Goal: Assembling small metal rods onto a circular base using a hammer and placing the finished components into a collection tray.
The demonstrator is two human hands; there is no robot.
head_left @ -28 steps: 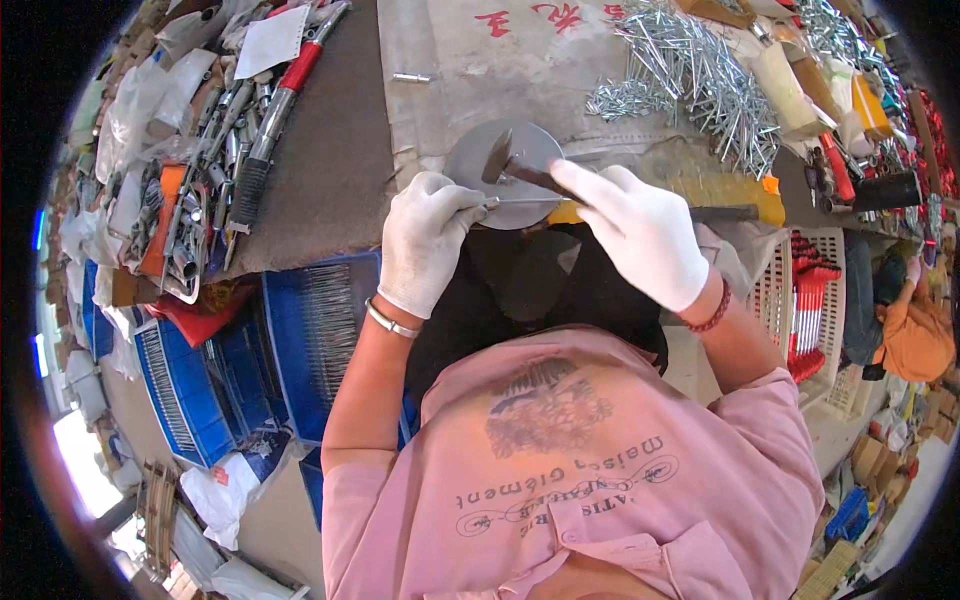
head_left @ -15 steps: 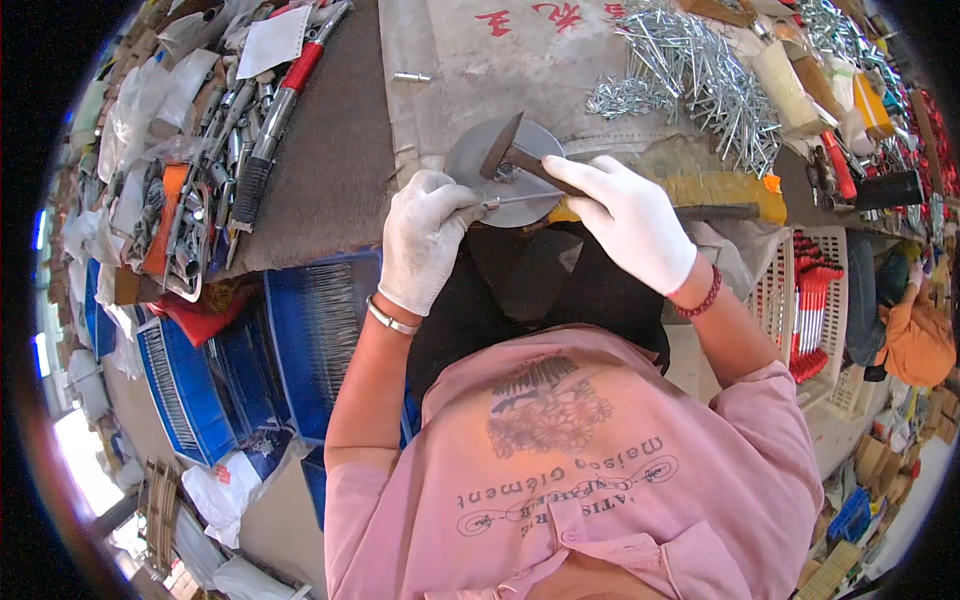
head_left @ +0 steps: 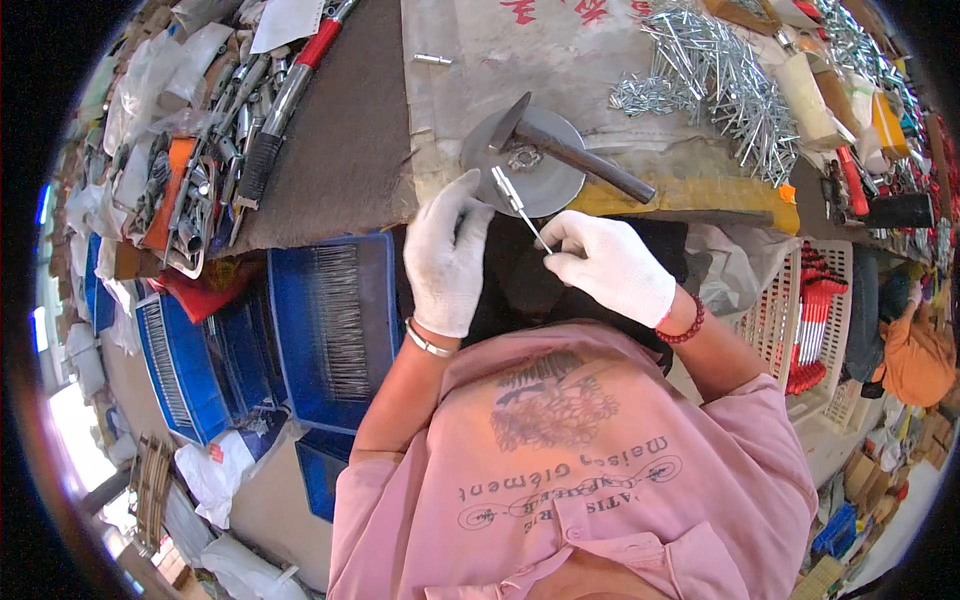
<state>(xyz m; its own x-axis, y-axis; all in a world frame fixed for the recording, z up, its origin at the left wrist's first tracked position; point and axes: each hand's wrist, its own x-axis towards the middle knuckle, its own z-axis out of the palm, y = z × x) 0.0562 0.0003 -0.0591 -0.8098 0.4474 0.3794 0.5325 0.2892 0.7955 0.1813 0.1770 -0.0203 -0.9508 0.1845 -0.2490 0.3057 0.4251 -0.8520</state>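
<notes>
Forearms (head_left: 405,398) angled inward, left hand (head_left: 443,262) cupped, right hand (head_left: 617,263) pinching rod (head_left: 514,197)

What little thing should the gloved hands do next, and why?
Perhaps the left hand should steady the thick end of the metal rod. It looks free and is close by, while the right hand pinches only the thin end. The hammer lies across the round grey plate, so neither hand holds it.
</notes>
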